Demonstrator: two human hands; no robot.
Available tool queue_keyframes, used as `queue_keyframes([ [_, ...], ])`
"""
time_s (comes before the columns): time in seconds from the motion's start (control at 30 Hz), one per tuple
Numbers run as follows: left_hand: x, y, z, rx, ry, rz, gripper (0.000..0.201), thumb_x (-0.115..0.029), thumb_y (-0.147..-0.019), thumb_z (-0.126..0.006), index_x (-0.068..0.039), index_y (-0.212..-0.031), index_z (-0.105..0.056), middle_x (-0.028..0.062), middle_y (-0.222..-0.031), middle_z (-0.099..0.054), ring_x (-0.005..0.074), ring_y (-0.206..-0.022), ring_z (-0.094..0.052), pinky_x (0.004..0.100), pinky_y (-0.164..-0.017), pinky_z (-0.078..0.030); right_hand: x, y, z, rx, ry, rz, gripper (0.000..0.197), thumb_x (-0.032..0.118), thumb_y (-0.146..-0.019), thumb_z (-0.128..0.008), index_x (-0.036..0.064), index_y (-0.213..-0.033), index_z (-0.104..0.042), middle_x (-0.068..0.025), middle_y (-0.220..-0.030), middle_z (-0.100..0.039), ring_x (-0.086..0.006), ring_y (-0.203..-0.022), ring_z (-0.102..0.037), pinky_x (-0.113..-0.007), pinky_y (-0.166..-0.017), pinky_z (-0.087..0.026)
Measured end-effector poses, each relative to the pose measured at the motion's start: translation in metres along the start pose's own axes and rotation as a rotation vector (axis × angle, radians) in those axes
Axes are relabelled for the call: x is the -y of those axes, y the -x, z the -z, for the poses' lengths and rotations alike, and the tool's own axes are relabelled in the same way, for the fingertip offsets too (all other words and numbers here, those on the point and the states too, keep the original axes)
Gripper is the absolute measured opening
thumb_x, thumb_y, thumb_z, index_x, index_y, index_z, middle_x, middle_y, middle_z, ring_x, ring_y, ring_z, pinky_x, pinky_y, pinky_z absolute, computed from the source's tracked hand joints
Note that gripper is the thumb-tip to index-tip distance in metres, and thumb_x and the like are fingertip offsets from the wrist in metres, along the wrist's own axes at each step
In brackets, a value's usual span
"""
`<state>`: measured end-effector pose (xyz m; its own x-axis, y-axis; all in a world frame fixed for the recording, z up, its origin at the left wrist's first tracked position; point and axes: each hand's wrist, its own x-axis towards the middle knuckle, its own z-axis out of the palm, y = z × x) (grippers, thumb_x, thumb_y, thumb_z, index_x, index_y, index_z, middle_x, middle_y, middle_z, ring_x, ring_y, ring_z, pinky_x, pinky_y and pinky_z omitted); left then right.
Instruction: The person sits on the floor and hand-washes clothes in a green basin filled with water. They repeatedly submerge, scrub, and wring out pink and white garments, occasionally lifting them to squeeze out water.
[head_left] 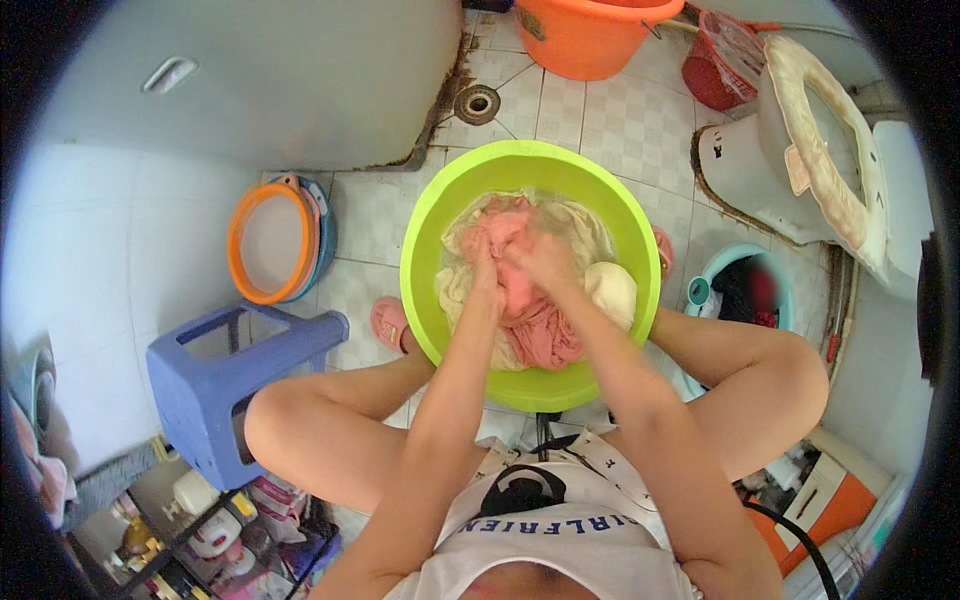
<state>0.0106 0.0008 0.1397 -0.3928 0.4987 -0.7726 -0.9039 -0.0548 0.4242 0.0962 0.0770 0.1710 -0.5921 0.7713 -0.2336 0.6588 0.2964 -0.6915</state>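
Between my knees stands a lime-green basin (pixel 425 240) with wet laundry in it. A pink cloth garment (pixel 545 335) is bunched in the middle, on top of cream-coloured cloth (pixel 612 290). My left hand (pixel 482 262) is closed on the upper part of the pink garment. Close beside it, my right hand (pixel 545 255) grips the same garment, its outline blurred by motion. Folds of pink cloth lie between the two hands and below them. Water under the laundry is hard to make out.
A blue plastic stool (pixel 205 375) is at my left, with upright basins, an orange-rimmed one (pixel 240 250) in front, beyond it. Far ahead are an orange tub (pixel 590 40) and a floor drain (pixel 477 104). A toilet (pixel 765 165) and a light-blue bucket (pixel 715 262) holding dark cloth stand right.
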Motion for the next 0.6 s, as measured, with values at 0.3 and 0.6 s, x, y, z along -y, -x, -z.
queue_keyframes([
  [0.3,0.011,-0.062,0.037,-0.11,-1.628,-0.812,0.039,-0.03,-0.085,-0.06,0.002,-0.108,-0.053,0.0252,-0.108,-0.056,0.0368,-0.106,-0.053,0.0448,-0.09,-0.043,-0.088,-0.01,-0.032,-0.133,0.255,-0.054,0.044,0.036,-0.087,-0.056,0.0047,-0.116,-0.047,-0.0272,-0.114,-0.057,-0.042,-0.094,-0.061,-0.051,-0.076,-0.05],
  [0.6,0.043,-0.113,0.035,-0.009,-2.051,-0.794,0.019,-0.014,-0.078,-0.056,0.001,-0.072,-0.065,0.0207,-0.074,-0.065,0.036,-0.072,-0.064,0.0444,-0.066,-0.051,-0.123,-0.05,-0.074,0.051,0.455,-0.182,0.025,0.022,-0.087,-0.05,0.0024,-0.098,-0.06,-0.0176,-0.077,-0.066,-0.038,-0.076,-0.066,-0.048,-0.063,-0.053],
])
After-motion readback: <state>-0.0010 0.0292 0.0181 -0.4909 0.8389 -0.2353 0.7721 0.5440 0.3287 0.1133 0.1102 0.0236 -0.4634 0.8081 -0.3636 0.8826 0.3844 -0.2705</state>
